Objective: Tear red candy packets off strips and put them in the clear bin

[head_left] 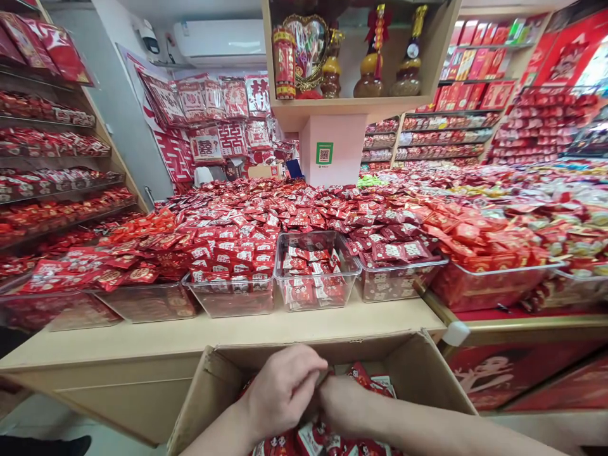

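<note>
Both hands reach into an open cardboard box point(422, 364) at the bottom centre. My left hand point(285, 386) is over its middle, the fingers curled and closed, what they may hold hidden from view. Close beside it, lower in the box, my right hand point(344, 402) is bent into a fist shape, with its fingertips out of sight. Around and beneath the hands lie several red and white wrapped packets point(311, 440). Just beyond the box, a clear plastic bin point(318, 282) on the counter is partly filled with similar red packets.
A pale counter point(247, 332) carries a row of clear bins heaped with red packets point(232, 250). Dark red packets point(394, 247) fill the bin to the right. A shelf cabinet point(351, 104) with bottles overhangs the display. Stocked shelves point(52, 152) stand at left.
</note>
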`<action>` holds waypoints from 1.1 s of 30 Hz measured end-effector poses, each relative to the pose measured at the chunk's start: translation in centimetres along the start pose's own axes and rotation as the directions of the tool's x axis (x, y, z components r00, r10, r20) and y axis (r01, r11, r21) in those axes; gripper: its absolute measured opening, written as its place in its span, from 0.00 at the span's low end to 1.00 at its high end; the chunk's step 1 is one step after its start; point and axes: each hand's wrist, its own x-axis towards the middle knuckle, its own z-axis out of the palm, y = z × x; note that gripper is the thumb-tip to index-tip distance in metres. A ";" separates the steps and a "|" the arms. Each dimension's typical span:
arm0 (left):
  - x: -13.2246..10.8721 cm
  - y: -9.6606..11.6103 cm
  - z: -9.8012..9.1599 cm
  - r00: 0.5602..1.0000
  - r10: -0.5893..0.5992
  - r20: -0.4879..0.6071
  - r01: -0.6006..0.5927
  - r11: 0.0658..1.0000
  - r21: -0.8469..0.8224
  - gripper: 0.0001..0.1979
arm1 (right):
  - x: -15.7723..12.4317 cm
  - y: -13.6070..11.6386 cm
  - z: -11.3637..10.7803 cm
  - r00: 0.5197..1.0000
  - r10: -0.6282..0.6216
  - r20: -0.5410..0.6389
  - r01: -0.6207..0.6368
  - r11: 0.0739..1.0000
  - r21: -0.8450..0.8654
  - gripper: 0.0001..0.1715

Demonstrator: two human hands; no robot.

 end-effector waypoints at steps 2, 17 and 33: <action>0.1 -0.1 -0.8 0.982 -0.108 -0.158 0.087 0.987 -0.133 0.11 | -1.5 -0.9 -3.5 0.976 -0.056 -0.209 0.098 0.976 0.197 0.05; 1.8 0.9 -0.9 0.717 -0.691 0.092 0.313 0.200 -0.929 0.10 | -2.7 -1.5 -7.7 0.886 0.279 -0.371 0.371 0.053 0.927 0.17; 1.5 0.5 -0.4 0.672 -0.737 0.080 0.344 0.215 -0.914 0.10 | -2.0 -1.7 -6.9 0.882 0.281 -0.380 0.299 0.290 0.909 0.19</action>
